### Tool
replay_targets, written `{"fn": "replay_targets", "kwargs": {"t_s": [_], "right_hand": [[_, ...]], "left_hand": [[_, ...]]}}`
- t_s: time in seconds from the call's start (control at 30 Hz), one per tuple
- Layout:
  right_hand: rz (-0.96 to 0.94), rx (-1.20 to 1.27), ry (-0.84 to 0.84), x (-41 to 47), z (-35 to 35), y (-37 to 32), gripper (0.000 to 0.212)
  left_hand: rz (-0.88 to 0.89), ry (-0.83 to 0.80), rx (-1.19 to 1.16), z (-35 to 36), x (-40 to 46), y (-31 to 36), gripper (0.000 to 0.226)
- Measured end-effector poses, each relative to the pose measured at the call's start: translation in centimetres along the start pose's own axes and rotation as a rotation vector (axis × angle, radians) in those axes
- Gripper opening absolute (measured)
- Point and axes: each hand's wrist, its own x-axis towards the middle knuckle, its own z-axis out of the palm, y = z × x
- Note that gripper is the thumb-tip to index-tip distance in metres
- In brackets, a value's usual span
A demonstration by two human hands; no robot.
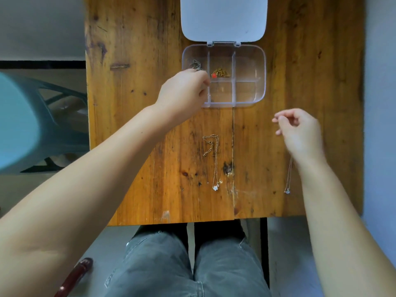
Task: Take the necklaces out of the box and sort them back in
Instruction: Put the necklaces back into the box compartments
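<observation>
A clear plastic box (pixel 260 61) with several compartments stands open on the wooden table (pixel 139 146), its white lid (pixel 224 18) folded back. My left hand (pixel 184 91) is over the box's left side, fingers pinched on a dark silver necklace (pixel 196 64) in the far-left compartment. A gold necklace with a red charm (pixel 220 73) lies in the middle compartment. My right hand (pixel 300 131) hovers right of the box, fingers pinched on a thin chain (pixel 288 179) that trails under my wrist to a small pendant. A gold necklace with a flower pendant (pixel 215 161) lies on the table.
A teal chair (pixel 42 116) stands left of the table. The table's near edge runs just above my knees (pixel 192 264). A dark red object (pixel 75 275) sits low at the left by my leg.
</observation>
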Motion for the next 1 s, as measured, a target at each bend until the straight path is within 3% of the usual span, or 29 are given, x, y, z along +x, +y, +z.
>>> {"fn": "replay_targets", "kwargs": {"t_s": [0.1, 0.27, 0.4, 0.57, 0.73, 0.83, 1.0], "right_hand": [[0.147, -0.038, 0.031, -2.4, -2.5, 5.3, 0.015], [0.281, -0.187, -0.028, -6.9, -3.8, 11.5, 0.012], [0.23, -0.291, -0.082, -9.7, -2.0, 12.8, 0.03], [0.107, -0.273, -0.012, -9.9, -0.6, 13.3, 0.012], [0.053, -0.265, -0.079, -9.6, -1.1, 14.0, 0.012], [0.039, -0.159, -0.091, -9.6, -1.9, 14.0, 0.012], [0.133, 0.322, -0.026, -8.2, -3.9, 11.0, 0.01]], "left_hand": [[0.134, -0.021, -0.068, 1.7, -0.5, 4.0, 0.021], [0.345, -0.238, -0.065, 8.3, -1.1, 11.2, 0.025], [0.289, -0.236, 0.063, 13.5, 0.7, 14.8, 0.037], [0.322, -0.201, 0.334, 16.5, 2.8, 16.4, 0.037], [0.418, -0.202, 0.406, 16.8, 3.0, 15.9, 0.025], [0.352, -0.206, 0.222, 15.8, 2.2, 14.9, 0.017], [-0.011, -0.125, -0.537, 11.9, 0.2, 13.7, 0.005]]}}
